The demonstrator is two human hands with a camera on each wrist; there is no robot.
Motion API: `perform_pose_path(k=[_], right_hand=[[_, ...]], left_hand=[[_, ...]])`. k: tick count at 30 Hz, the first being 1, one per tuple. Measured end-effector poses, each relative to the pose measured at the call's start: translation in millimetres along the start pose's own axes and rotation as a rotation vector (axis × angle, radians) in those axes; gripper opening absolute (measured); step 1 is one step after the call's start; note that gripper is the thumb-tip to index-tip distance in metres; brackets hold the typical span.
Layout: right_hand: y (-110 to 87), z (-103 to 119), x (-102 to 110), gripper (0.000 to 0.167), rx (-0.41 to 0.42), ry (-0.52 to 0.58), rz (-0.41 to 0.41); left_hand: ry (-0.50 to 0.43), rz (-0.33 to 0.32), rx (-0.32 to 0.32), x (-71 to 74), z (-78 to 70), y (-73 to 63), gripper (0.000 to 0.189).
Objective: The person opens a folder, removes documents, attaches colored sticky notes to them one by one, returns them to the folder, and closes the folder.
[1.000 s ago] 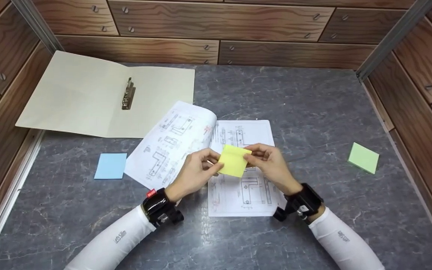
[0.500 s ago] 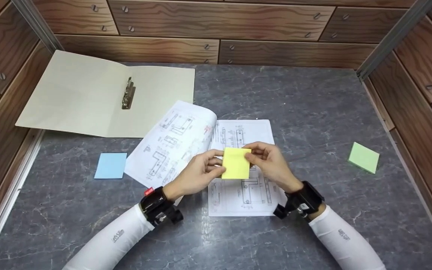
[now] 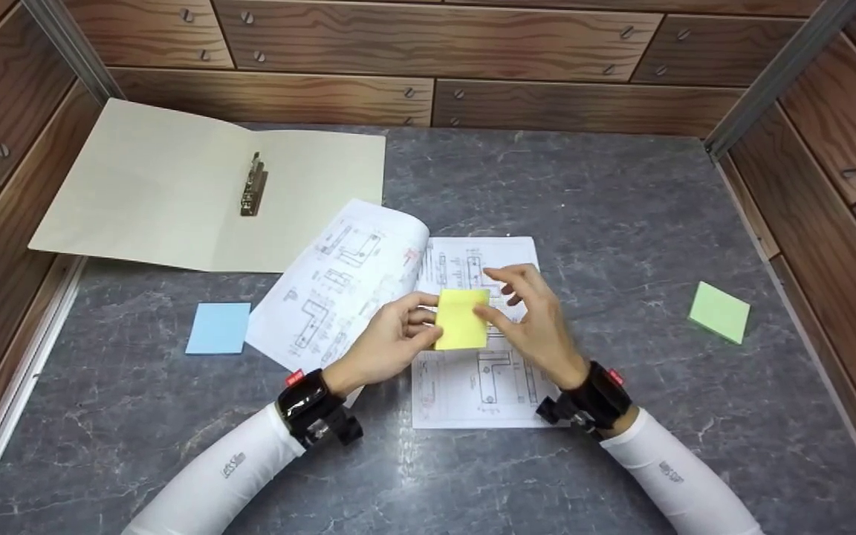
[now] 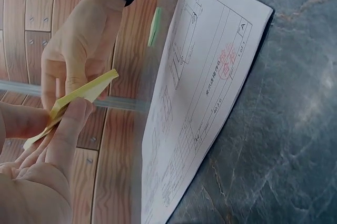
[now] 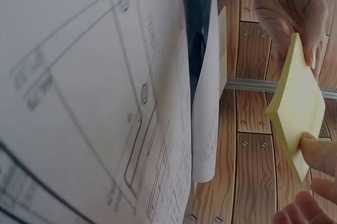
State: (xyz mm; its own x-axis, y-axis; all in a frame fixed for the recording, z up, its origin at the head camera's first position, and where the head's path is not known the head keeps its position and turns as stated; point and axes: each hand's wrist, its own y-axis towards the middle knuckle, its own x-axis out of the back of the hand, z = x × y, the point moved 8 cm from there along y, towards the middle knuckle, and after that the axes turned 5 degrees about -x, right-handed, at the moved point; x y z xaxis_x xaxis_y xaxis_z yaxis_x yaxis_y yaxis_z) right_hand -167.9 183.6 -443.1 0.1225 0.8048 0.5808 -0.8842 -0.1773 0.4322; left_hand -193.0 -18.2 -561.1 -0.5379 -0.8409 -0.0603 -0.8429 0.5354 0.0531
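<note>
In the head view, my left hand (image 3: 387, 340) pinches the left edge of a yellow sticky note pad (image 3: 461, 328), thumb in front and fingers behind. My right hand (image 3: 543, 327) is at the pad's right edge. Its thumb touches the front face while the index and other fingers are lifted away, spread apart. The right wrist view shows the pad (image 5: 297, 103) tilted, its thick edge visible, raised over the drawings. Beneath lies a stack of printed technical drawings (image 3: 450, 401), with one page (image 3: 324, 282) turned over to the left.
A blue sticky note pad (image 3: 218, 328) lies left of the turned page. Far to the right is a green sticky note pad (image 3: 721, 312). An open cream folder (image 3: 153, 186) with a metal clip (image 3: 253, 189) lies at the back left. Wood-patterned walls (image 3: 435, 41) enclose the table.
The yellow pad was turned upright and has shifted slightly left. My right fingers, earlier pinching its right edge, have opened away, leaving the thumb on its face. The left hand keeps its hold.
</note>
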Motion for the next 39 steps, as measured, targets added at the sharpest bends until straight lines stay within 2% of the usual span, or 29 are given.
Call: perform_pose_path(k=[3, 7, 12, 17, 20, 24, 27, 31, 33, 34, 35, 38, 39], right_hand=[[-2.1, 6, 2, 0.039, 0.101, -0.068, -0.036], [-6.6, 16, -1, 0.03, 0.227, -0.082, -0.015], [-15.3, 30, -9, 0.037, 0.367, -0.109, 0.035], [-22.5, 40, -16, 0.047, 0.464, -0.151, 0.06], [-24.6, 44, -18, 0.049, 0.508, -0.174, 0.056], [-24.7, 46, -18, 0.048, 0.524, -0.177, 0.047], [-24.1, 47, -17, 0.045, 0.526, -0.177, 0.054], [-24.4, 47, -17, 0.044, 0.54, -0.179, 0.071], [-24.7, 47, -17, 0.044, 0.544, -0.179, 0.074], [-24.7, 48, -17, 0.044, 0.545, -0.18, 0.074], [-24.6, 48, -17, 0.044, 0.547, -0.181, 0.072], [-24.5, 47, -17, 0.043, 0.552, -0.184, 0.073], [-24.4, 46, -17, 0.042, 0.554, -0.184, 0.074]], left_hand=[[0.006, 0.001, -0.011, 0.8, -0.5, -0.3, 0.044], [0.005, -0.007, -0.003, 1.1, -1.0, -0.4, 0.045], [0.009, -0.014, -0.006, 1.9, -1.7, 0.9, 0.047], [0.002, -0.023, -0.01, 1.5, -5.4, 0.0, 0.047], [0.013, -0.018, -0.025, -3.0, -21.0, -4.3, 0.047], [0.039, -0.01, -0.038, -11.2, -49.9, -12.6, 0.048], [0.039, -0.009, -0.05, -13.5, -58.2, -15.3, 0.045], [0.059, -0.015, -0.025, -18.4, -74.3, -19.5, 0.043], [0.025, -0.018, -0.012, -14.0, -57.0, -14.6, 0.042], [0.036, -0.02, -0.009, -15.9, -64.3, -16.6, 0.043], [0.017, -0.025, -0.003, -12.8, -52.8, -13.4, 0.044], [-0.034, -0.022, -0.036, -2.8, -19.1, -3.8, 0.045], [-0.007, -0.02, -0.051, -6.2, -33.0, -7.7, 0.045]])
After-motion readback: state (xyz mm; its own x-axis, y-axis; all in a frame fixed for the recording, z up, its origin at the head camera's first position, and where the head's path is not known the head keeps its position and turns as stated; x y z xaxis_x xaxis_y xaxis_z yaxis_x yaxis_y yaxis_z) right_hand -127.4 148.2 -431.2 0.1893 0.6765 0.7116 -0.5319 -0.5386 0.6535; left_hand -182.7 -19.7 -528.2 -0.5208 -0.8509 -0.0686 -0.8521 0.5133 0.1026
